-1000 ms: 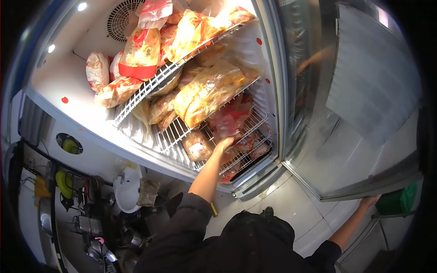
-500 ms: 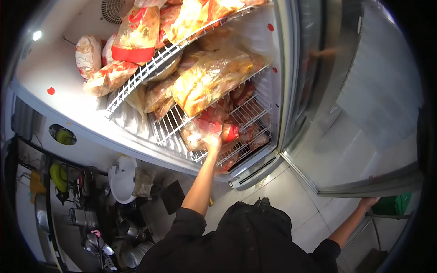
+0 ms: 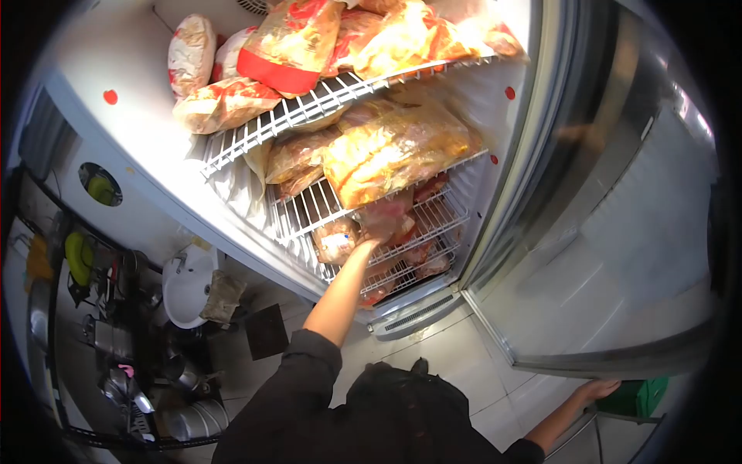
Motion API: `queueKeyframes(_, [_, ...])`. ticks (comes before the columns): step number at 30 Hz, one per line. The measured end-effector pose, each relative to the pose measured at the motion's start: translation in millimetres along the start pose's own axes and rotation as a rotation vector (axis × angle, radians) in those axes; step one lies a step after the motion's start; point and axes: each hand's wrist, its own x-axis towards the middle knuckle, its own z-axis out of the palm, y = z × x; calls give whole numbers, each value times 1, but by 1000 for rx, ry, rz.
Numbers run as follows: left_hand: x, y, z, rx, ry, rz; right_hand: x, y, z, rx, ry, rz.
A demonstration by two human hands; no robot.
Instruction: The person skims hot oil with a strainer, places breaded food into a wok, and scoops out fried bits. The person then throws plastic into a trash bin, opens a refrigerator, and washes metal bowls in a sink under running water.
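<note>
My left hand reaches into an open upright fridge, at a lower wire shelf. It is at a clear bag of red meat; its fingers are hidden by the bag and the glare. Just left of it lies another wrapped meat pack. Above is a large yellowish bag of meat on the middle shelf. My right hand is at the bottom edge of the open glass door, its fingers curled against it.
Several red and white packs fill the top shelf. A green container stands beyond the door at the right. A white sink, pots and a dark floor mat are at the lower left.
My left hand had shifted the red bag leftward over the wrapped pack; now the bag is back to the right, deeper under the middle shelf. My right hand stays on the door. The view has shifted.
</note>
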Motion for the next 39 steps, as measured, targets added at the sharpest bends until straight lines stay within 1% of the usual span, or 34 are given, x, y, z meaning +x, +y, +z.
queueKeyframes(1, [-4, 1, -5, -32, -25, 6, -24, -3, -4, -54, -8, 28])
queueKeyframes(2, [-12, 4, -12, -101, -91, -32, -54, -12, -9, -110, -14, 58])
queueKeyframes(3, [-23, 7, -21, -188, -172, -112, -80, 35, -13, -212, 49, 112])
queueKeyframes(4, [-37, 12, -32, -293, -239, -217, -119, 50, -16, -280, 67, 247])
queueKeyframes(5, [-54, 19, -42, -399, -220, -330, -152, 71, -21, -415, -105, 382])
queueKeyframes(6, [-70, 26, -54, -497, -171, -434, -193, 79, -19, -505, -299, 276])
queueKeyframes(7, [-87, 31, -67, -574, 26, -425, -235, 133, -8, -342, -422, 268])
queueKeyframes(8, [-104, 37, -80, -636, 220, -394, -268, 144, 6, -208, -742, 456])
queueKeyframes(9, [-124, 38, -89, -640, 237, -358, -299, 130, 27, -178, -984, 416])
queueKeyframes(10, [-148, 38, -94, -642, 251, -322, -325, 77, 50, 106, -1127, 401])
queueKeyframes(11, [-175, 32, -91, -651, 191, -352, -331, 13, 78, 7, -1320, 291])
queueKeyframes(12, [-204, 23, -84, -660, 131, -377, -332, -59, 103, 164, -1420, 44])
queueKeyframes(13, [-233, 18, -81, -623, 96, -454, -327, -161, 114, 316, -1436, 108])
queueKeyframes(14, [-263, 12, -76, -582, 65, -532, -319, -223, 134, 333, -1475, -196])
queueKeyframes(15, [-299, 4, -67, -574, 21, -619, -313, -286, 145, 399, -1504, -187])
queueKeyframes(16, [-339, -6, -50, -565, -18, -712, -309, -336, 158, 591, -1387, -485])
queueKeyframes(18, [-434, -23, -19, -366, -258, -864, -300, -426, 160, 692, -1223, -738])
queueKeyframes(19, [-480, -27, -11, -332, -425, -985, -296, -458, 161, 686, -1126, -853])
queueKeyframes(20, [-524, -31, -1, -306, -581, -1128, -301, -486, 159, 705, -1034, -966])
queueKeyframes(22, [-594, -30, 2, -304, -735, -1240, -317, -520, 166, 645, -998, -1103])
queueKeyframes(24, [-645, -4, -4, -379, -857, -1406, -338, -514, 193, 522, -1183, -1151])
queueKeyframes(26, [-667, 3, -8, -523, -947, -1550, -348, -512, 199, 587, -1172, -1096])
queueKeyframes(28, [-665, 19, -20, -590, -846, -1568, -347, -505, 208, 704, -1166, -1131])
queueKeyframes(30, [-646, 31, -39, -602, -775, -1527, -347, -497, 205, 720, -1136, -1132])
queueKeyframes(32, [-670, 37, -1, -454, -446, -1356, -353, -475, 203, 763, -968, -1086])
queueKeyframes(34, [-647, 34, -13, -492, -353, -1388, -360, -438, 196, 823, -842, -1078])
queueKeyframes(36, [-620, 25, -32, -635, -376, -1477, -380, -378, 185, 792, -995, -948])
queueKeyframes(38, [-624, 19, -19, -614, -242, -1456, -405, -308, 167, 716, -1398, -665])
queueKeyframes(39, [-628, 18, -14, -602, -177, -1442, -410, -260, 166, 555, -1544, -750])
